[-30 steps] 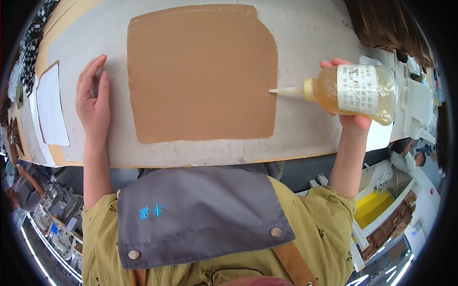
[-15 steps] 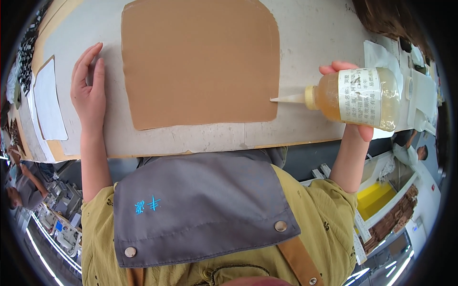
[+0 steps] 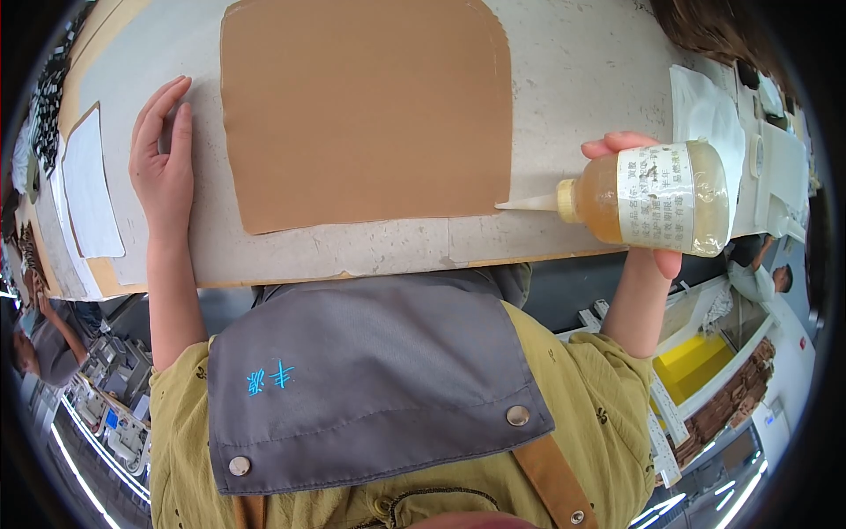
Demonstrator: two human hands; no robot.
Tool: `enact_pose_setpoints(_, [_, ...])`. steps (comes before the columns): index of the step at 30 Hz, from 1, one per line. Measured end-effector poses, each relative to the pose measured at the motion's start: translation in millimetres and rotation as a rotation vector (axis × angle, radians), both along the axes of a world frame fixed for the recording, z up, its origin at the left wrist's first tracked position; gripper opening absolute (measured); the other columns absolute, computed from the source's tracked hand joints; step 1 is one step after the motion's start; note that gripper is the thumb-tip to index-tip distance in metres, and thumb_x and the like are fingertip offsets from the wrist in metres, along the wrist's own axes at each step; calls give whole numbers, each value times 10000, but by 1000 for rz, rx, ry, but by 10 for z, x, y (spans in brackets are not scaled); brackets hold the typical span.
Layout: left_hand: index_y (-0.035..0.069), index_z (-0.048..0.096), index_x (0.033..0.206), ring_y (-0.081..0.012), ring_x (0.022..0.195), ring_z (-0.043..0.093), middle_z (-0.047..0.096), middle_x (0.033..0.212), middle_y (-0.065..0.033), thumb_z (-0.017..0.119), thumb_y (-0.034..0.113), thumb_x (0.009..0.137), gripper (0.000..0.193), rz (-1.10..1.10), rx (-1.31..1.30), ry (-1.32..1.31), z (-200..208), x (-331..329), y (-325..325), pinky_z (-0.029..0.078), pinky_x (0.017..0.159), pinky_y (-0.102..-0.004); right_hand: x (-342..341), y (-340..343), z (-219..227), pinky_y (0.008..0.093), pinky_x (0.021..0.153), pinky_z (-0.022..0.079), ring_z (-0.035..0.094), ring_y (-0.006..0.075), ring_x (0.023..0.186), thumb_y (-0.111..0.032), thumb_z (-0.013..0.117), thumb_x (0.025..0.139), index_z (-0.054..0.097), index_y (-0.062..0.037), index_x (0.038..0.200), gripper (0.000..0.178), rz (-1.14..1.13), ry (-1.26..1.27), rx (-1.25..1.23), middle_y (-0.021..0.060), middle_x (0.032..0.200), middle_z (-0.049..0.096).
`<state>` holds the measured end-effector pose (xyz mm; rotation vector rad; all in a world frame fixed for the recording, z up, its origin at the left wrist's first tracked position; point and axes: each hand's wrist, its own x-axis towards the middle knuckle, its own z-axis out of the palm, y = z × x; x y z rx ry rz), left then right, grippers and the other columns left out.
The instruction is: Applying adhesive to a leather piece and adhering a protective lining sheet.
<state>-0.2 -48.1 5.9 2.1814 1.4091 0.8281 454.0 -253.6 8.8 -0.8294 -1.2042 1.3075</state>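
A brown sheet with rounded far corners lies flat on the grey tabletop. My right hand is wrapped around a clear squeeze bottle of amber liquid, tipped on its side. The bottle's pale yellow cap and white pointed nozzle face left, and the nozzle tip meets the sheet's near right corner. Much of the hand is behind the bottle. To the left of the sheet, my left hand rests on its edge on the table, fingers bent and thumb apart, holding nothing.
White sheets lie at the table's left end. Another white sheet and a pale plastic container are on the right. Dark brown material hangs over the far right. Other people are at both sides.
My right hand has brought the bottle slightly toward me, and its nozzle tip has shifted down to the sheet's near right corner. My left hand has stayed almost in place.
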Motion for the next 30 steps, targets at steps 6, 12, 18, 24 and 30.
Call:
enact_pose_setpoints(6, [76, 708, 1247, -177, 1235, 598, 674, 1291, -60, 605, 134, 1024, 253, 7, 27, -1, 4, 15, 5, 466, 1054, -317, -24, -203, -72, 458, 974, 587, 599, 411, 1257, -768, 837, 548, 465, 101, 1415, 1282, -80, 107, 1, 311, 1369, 544])
enact_pose_setpoints(12, [65, 686, 1274, -204, 1242, 602, 679, 1281, -68, 601, 102, 1015, 275, 10, 93, 21, 44, 65, -37, 465, 1056, -330, -399, -782, -104, 307, 896, 610, 545, 278, 1339, -716, 871, 566, 295, 70, 1524, 1367, -726, 345, -119, 286, 1518, 432])
enact_pose_setpoints(18, [21, 681, 1250, -243, 1270, 597, 673, 1302, -100, 622, 46, 981, 276, -195, 211, 84, 218, 320, -279, 433, 1087, -367, -759, -1168, -155, 343, 1000, 569, 549, 287, 1341, -737, 855, 552, 293, 65, 1524, 1380, -870, 278, -160, 290, 1511, 442])
enact_pose_setpoints(24, [58, 717, 1191, -296, 1208, 623, 704, 1185, -93, 713, 2, 836, 359, -586, 286, 237, 400, 741, -696, 466, 1015, -387, -937, -1150, -134, 396, 1066, 533, 554, 293, 1338, -756, 820, 569, 340, 73, 1496, 1334, -898, 191, -201, 281, 1467, 492])
enact_pose_setpoints(30, [144, 749, 1121, -256, 1151, 636, 710, 1129, 0, 772, 93, 787, 338, -745, 249, 158, 292, 949, -894, 475, 956, -390, -1009, -1086, 2, 191, 539, 554, 708, 158, 968, -785, 850, 494, 414, 49, 1468, 1355, -979, 42, -264, 227, 1402, 579])
